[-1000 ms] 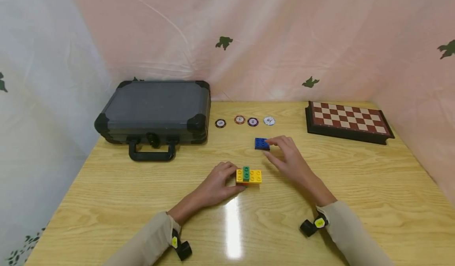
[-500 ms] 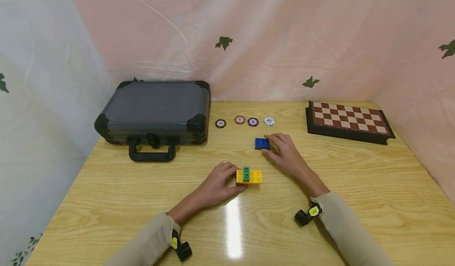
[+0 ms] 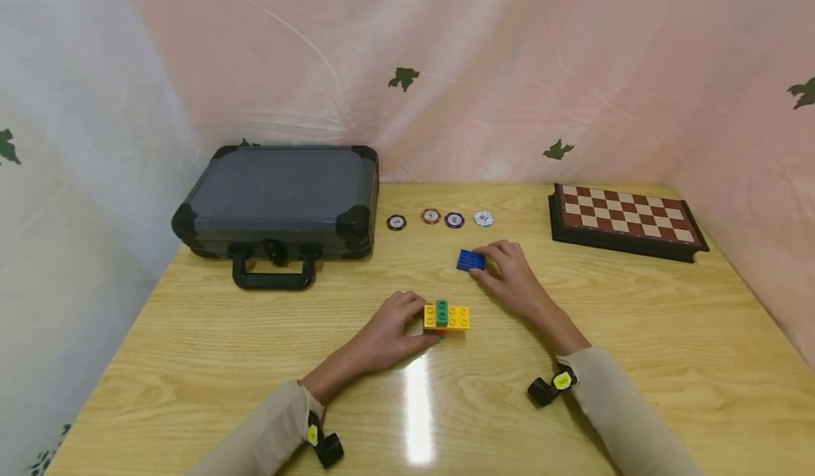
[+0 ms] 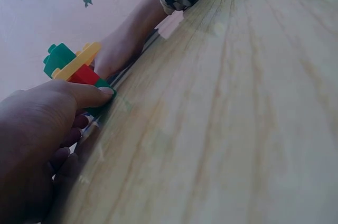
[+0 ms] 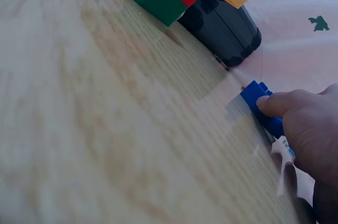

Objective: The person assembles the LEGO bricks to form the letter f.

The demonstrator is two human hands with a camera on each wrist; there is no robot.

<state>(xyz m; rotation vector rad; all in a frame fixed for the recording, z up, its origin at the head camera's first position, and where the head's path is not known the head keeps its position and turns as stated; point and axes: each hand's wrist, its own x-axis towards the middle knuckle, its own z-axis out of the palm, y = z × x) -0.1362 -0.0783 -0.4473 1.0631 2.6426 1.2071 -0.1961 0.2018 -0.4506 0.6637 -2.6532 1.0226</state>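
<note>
From the head view, our left hand [image 3: 388, 334] grips the brick stack [image 3: 446, 316] mid-table [image 3: 191, 363], while our right hand [image 3: 512, 281] pinches the blue brick [image 3: 470, 259] just below the chips [image 3: 439, 218]. At our left wrist, fingers [image 4: 90, 94] clasp the stack's [image 4: 71, 65] base. At our right wrist, the thumb [image 5: 280, 103] presses the blue brick [image 5: 261, 105].

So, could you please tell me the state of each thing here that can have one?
Case: closed, lying flat.
Chessboard: folded shut, flat.
Blue brick: on the table, pinched by the right hand.
Brick stack: assembled, standing on the table, steadied by the left hand.
Four chips: lying flat in a row.
</note>
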